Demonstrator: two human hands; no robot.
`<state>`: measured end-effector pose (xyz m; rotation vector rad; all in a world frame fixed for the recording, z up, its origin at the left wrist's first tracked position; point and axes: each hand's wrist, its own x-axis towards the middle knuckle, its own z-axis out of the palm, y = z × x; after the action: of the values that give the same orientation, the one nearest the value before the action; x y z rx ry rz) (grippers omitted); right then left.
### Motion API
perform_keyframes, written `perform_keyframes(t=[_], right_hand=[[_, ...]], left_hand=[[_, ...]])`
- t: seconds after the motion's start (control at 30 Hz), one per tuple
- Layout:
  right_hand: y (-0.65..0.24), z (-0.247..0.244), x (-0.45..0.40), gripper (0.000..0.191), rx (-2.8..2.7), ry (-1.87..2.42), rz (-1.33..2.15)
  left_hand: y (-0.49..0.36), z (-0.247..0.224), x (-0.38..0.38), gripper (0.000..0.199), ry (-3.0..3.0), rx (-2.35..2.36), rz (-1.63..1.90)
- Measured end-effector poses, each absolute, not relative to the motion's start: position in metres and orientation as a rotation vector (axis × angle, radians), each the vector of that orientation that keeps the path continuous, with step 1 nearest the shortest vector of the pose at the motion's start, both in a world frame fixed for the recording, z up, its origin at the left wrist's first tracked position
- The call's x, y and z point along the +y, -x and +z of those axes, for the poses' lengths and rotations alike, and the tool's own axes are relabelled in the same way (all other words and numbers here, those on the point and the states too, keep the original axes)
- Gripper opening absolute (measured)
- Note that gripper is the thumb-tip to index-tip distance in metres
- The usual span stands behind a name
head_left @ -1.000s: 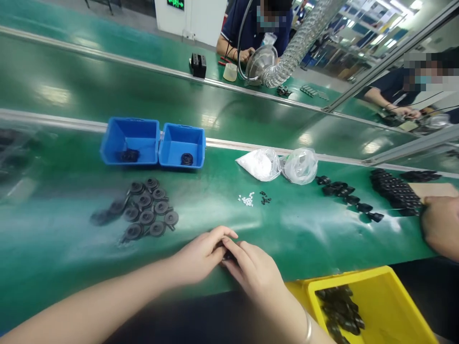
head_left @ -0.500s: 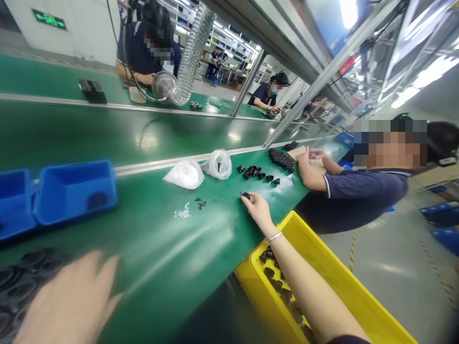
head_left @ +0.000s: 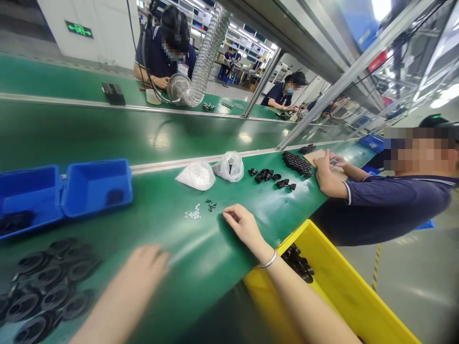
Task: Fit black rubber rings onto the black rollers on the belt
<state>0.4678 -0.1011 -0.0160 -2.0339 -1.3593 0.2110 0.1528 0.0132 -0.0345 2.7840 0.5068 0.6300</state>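
Over the green table [head_left: 186, 267], my right hand [head_left: 242, 222] has its thumb and fingertips together, just right of small black pieces [head_left: 211, 206] and small white pieces [head_left: 194, 213]. Nothing shows between those fingertips. My left hand [head_left: 148, 263] is blurred by motion above the table, and what it may hold cannot be made out. Left of it lie several black round parts [head_left: 55, 296]. Behind the small pieces stand a white plastic bag [head_left: 197, 175] and an open clear bag [head_left: 230, 166]. Black cup-like parts [head_left: 264, 175] lie further right.
Two blue bins [head_left: 30, 184] [head_left: 96, 186] stand at the left. A yellow crate [head_left: 344, 291] with black parts is at the lower right. A co-worker [head_left: 390, 205] sits at the right beside rows of black parts [head_left: 297, 164]. A metal post crosses behind.
My right hand has moved left toward the small pieces, and the black part at its fingertips no longer shows there. My left hand has moved right, away from the black round parts. The view has shifted.
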Motion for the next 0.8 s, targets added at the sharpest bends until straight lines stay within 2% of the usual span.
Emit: perform_keyframes(t=[0.2,0.33,0.47,0.57,0.8], right_hand=[[-0.427,-0.010,-0.066,0.007,-1.584,1.923,0.293],[-0.419,-0.012,-0.058,0.006,-1.598,1.927,0.277],[-0.421,-0.014,-0.059,0.007,-1.602,1.915,0.307],[-0.424,-0.016,-0.060,0.009,-1.583,1.907,0.337],[-0.427,-0.019,-0.063,0.011,-1.600,1.891,0.377]], left_hand=[[-0.176,-0.060,0.000,0.032,-2.649,0.455,0.612],[-0.170,-0.034,0.004,0.021,-2.217,0.617,0.400],[-0.170,-0.003,0.003,0.038,-1.574,0.787,0.269],[-0.172,0.009,0.000,0.041,-1.035,0.795,0.299],[-0.170,0.011,-0.001,0.033,-0.854,0.663,0.253]])
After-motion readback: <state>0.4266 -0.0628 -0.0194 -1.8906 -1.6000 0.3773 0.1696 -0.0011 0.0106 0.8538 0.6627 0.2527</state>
